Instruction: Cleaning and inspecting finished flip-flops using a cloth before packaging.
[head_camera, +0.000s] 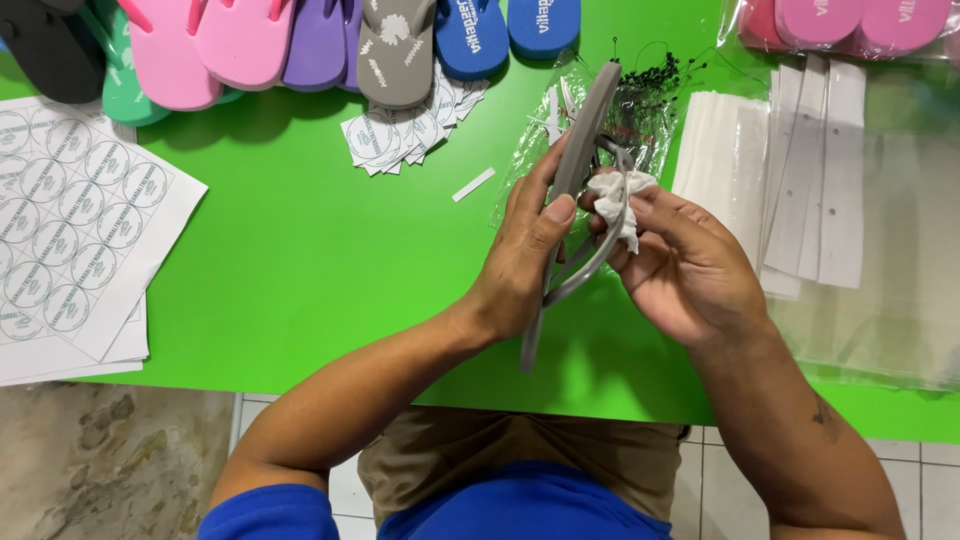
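1. A grey flip-flop (585, 130) is held up on its edge above the green surface (300, 250), in the middle of the view.
2. The left hand (525, 255) is closed around the sole near its middle. The thumb is pressed flat on the side that faces the person.
3. A crumpled white cloth (618, 200) is pinched in the right hand (690, 265). It is pushed against the grey strap (610, 235), just to the right of the sole.
4. Both grips are narrow and full: the flip-flop is in one, the cloth is in the other.
5. The long axis of the flip-flop runs from far to near. One end is pointed away, toward the row of coloured flip-flops (300, 45). The other end is pointed down toward the person's lap.
6. The top end is tilted a little to the right.
7. The strap lies on the right side of the sole, so the right hand is nearer to it.
8. A bag of black tag pins (655, 85) lies just behind the hands. Round sticker sheets (80, 210) lie well apart, on the left.
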